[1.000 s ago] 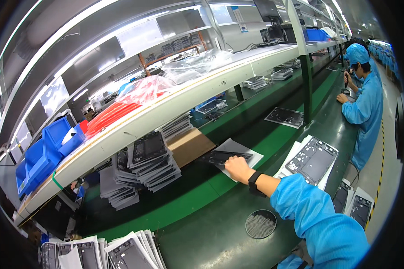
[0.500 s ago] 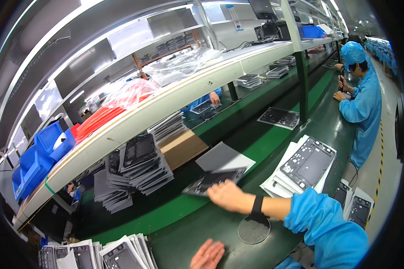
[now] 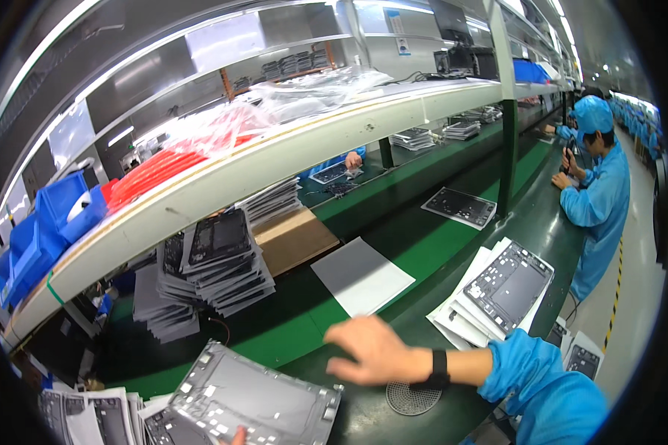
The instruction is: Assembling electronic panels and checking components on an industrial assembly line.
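Note:
A grey metal frame plate [image 3: 254, 399] with clips along its rim lies tilted at the lower left, over a pile of similar plates [image 3: 89, 417]. Only a fingertip of my left hand [image 3: 237, 437] shows at the bottom edge, gripping the plate's near rim. My right hand [image 3: 375, 350], blurred, hovers open with spread fingers just right of the plate and holds nothing. It wears a black wristband and a blue sleeve. A white sheet [image 3: 361, 277] lies flat on the green bench [image 3: 423, 245] beyond the right hand.
Stacks of dark frame plates [image 3: 219, 259] and a cardboard box [image 3: 293, 237] stand under the shelf [image 3: 289, 159]. More plates on white sheets [image 3: 508, 285] lie at right. A round mesh disc [image 3: 412, 397] sits by my wrist. A co-worker in blue [image 3: 597, 196] sits far right. Blue bins [image 3: 41, 226] at left.
My right hand drew the grey plate off the white sheet toward me, let it go, and now hovers open. The plate now sits at lower left with my left hand on it.

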`<state>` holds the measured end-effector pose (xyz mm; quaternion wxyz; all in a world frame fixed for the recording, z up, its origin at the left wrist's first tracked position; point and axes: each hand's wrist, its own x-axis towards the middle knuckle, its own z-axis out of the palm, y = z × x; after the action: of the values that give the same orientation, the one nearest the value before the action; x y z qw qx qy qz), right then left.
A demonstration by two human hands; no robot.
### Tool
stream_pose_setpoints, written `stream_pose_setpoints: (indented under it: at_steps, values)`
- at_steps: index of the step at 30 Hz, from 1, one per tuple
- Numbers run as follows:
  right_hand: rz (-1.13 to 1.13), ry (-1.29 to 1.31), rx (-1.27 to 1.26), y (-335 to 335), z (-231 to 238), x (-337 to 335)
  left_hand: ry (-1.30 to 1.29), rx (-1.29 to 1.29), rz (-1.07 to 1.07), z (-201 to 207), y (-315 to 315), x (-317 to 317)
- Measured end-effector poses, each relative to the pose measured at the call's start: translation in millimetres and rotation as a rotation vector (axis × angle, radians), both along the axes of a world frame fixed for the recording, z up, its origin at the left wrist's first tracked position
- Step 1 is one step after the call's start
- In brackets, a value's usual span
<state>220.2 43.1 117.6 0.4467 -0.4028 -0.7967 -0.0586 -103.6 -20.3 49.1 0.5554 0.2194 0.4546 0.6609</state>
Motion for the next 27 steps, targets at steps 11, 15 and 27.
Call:
stream_pose_setpoints:
  at_steps: [11, 15, 27]
  values:
    - [-0.735, -0.553, -0.412, 126.7, -111.6, 85.3, -0.155, -0.499, -0.14, -39.5, -109.7, -120.2]
    - [-0.729, -0.302, -0.454, 122.9, -121.9, 89.3, -0.11, -0.286, -0.07, 3.1, -116.2, -86.5]
    - [-0.732, -0.297, -0.685, 127.4, -109.9, 53.7, -0.046, -0.252, -0.109, -20.6, -139.9, -112.8]
